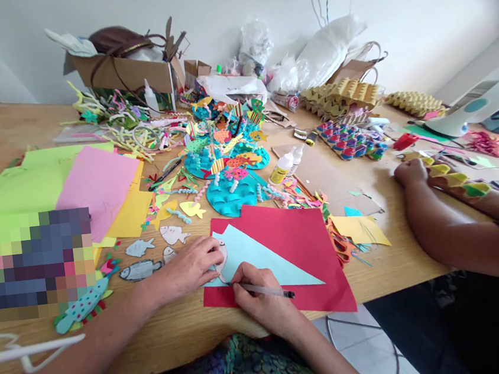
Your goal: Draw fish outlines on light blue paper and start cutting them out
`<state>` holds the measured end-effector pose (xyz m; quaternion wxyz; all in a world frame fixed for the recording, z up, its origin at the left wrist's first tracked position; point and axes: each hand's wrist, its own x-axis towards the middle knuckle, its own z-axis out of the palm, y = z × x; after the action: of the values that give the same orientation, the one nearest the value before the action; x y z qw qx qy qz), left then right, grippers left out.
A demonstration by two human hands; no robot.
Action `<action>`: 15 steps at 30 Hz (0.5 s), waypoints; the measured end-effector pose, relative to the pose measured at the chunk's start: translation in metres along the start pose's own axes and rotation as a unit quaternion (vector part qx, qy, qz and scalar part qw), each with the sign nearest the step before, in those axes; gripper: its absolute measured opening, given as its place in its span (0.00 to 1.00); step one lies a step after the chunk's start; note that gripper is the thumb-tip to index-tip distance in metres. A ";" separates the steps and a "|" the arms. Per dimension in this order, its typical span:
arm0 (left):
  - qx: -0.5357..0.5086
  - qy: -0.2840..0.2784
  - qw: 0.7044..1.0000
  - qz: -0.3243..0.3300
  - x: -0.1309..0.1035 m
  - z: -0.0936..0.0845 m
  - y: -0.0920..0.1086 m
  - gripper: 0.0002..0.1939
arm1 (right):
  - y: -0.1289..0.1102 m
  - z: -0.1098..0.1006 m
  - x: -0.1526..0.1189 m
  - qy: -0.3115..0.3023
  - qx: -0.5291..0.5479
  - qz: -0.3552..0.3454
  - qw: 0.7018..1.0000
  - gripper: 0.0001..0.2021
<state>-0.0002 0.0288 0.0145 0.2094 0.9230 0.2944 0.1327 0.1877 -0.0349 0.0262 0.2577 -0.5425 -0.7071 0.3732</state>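
The right hand (pixel 261 296) is closed around a pen (pixel 267 290), its tip beside a paper fish (pixel 223 256); the left hand (pixel 197 265), half open with bent fingers, presses that fish onto blue paper (pixel 256 254). Red paper (pixel 302 238) lies beneath. Other fish cutouts (pixel 140 271) rest left of the left hand; two white bottles (pixel 281 169) stand beyond both hands on the surface (pixel 170 329).

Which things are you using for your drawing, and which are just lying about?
Seemingly in use:
pen in the right hand
paper fish touched by the left hand
light blue paper
red paper underneath

Probably just lying about:
brown bag
cardboard box
egg cartons
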 end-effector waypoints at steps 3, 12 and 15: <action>-0.002 0.005 1.000 0.005 -0.001 0.001 -0.001 0.06 | 0.000 0.000 0.000 0.000 -0.003 -0.001 1.000 0.07; 0.009 -0.003 1.000 -0.023 0.001 -0.002 0.008 0.05 | 0.003 0.001 0.001 -0.005 0.012 0.002 1.000 0.06; 0.013 0.000 0.999 -0.039 0.002 0.000 0.011 0.07 | 0.004 0.001 0.001 -0.006 0.012 0.001 1.000 0.06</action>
<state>0.0068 0.0221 0.0198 0.2022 0.9133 0.3322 0.1206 0.1890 -0.0337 0.0230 0.2594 -0.5379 -0.7034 0.3855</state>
